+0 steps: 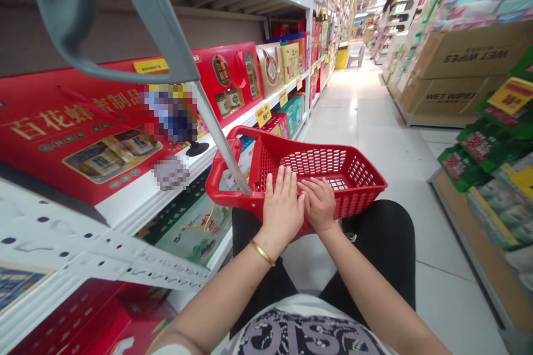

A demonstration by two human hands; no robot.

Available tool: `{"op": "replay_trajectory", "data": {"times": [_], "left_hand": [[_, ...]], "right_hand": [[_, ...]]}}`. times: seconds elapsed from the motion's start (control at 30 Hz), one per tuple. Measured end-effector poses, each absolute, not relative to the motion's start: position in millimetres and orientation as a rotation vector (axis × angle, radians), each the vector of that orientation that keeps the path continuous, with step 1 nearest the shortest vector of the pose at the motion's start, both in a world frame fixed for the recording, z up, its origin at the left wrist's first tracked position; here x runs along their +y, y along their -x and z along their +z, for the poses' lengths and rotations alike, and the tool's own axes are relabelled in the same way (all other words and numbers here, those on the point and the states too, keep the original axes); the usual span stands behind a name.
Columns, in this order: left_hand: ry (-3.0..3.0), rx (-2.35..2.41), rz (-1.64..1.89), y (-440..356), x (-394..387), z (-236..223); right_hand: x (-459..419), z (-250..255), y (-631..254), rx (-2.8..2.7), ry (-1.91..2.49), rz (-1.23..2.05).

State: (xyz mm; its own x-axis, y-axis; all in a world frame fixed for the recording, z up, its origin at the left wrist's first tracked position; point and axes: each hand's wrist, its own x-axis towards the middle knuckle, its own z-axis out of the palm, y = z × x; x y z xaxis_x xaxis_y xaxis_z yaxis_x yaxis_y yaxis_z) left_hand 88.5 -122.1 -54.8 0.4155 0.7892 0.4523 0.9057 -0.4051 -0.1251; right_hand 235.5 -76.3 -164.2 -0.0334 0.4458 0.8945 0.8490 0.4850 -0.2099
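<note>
A red plastic shopping basket (353, 171) with a perforated wall stands in front of me, between my knees. Its long grey pull handle (154, 16) slants up to the upper left, ending in a loop close to the camera. My left hand (283, 205), with a gold bangle at the wrist, lies over the basket's near rim, fingers stretched out. Beside it, my right hand (320, 199) rests on the same rim with its fingers extended and slightly bent. The two hands touch or nearly touch at the thumbs. Neither one grasps anything.
At left, white shelving (120, 227) holds red gift boxes (79, 127) and a green gift box (187, 233). Wet wipes cartons (458, 55) and green packs (478, 149) line the right. A tiled aisle (337, 105) runs ahead, with a person (382, 24) far off.
</note>
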Motion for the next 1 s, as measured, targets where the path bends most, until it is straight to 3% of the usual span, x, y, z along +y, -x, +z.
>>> {"op": "replay_trajectory", "data": {"times": [0.63, 1.0], "left_hand": [[2.327, -1.478, -0.463, -84.9, -122.2, -74.5], [2.310, -1.487, -0.427, -85.5, -119.3, -77.8]], "right_hand": [[-75.2, -157.9, -244.6, -1.620, 1.346, -0.625], [-65.3, -157.0, -248.2, -1.712, 1.159, -0.684]]}}
